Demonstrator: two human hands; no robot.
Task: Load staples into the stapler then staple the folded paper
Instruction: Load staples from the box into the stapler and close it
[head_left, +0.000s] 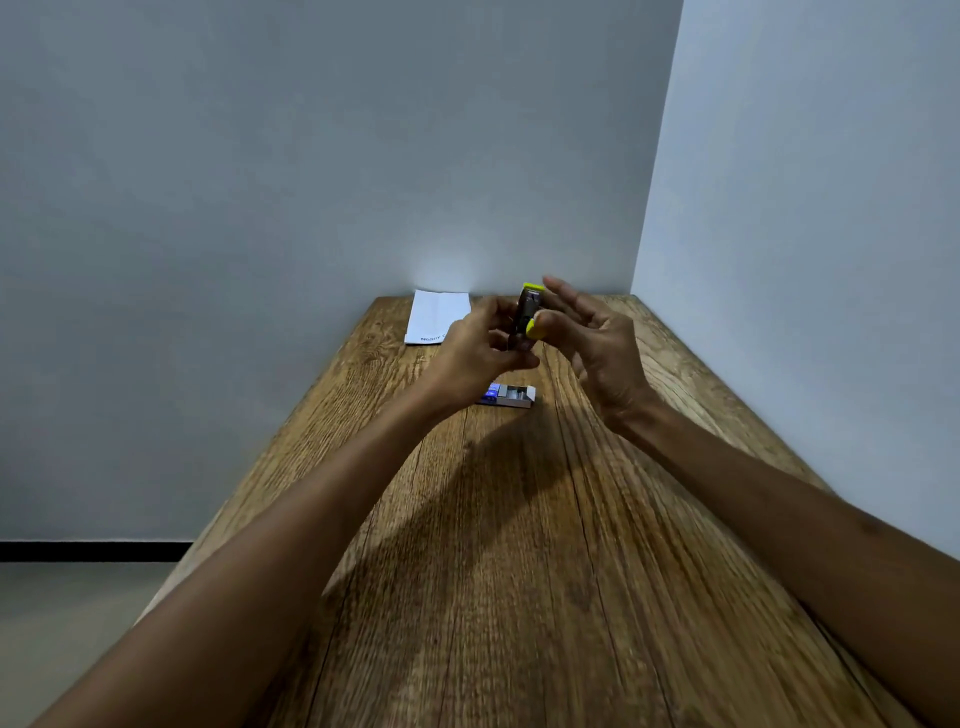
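On wooden table (519, 545), in grey-walled corner, folded paper (435, 316) lies.

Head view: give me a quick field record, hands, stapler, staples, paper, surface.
left hand: grips the stapler's lower part
right hand: thumb on the stapler's yellow end, fingers spread
stapler: yellow and dark, held upright above the table
staple box: open, lies on the table below the hands
folded paper: white, flat at the far edge by the wall
table: wood grain
staples loaded: cannot tell
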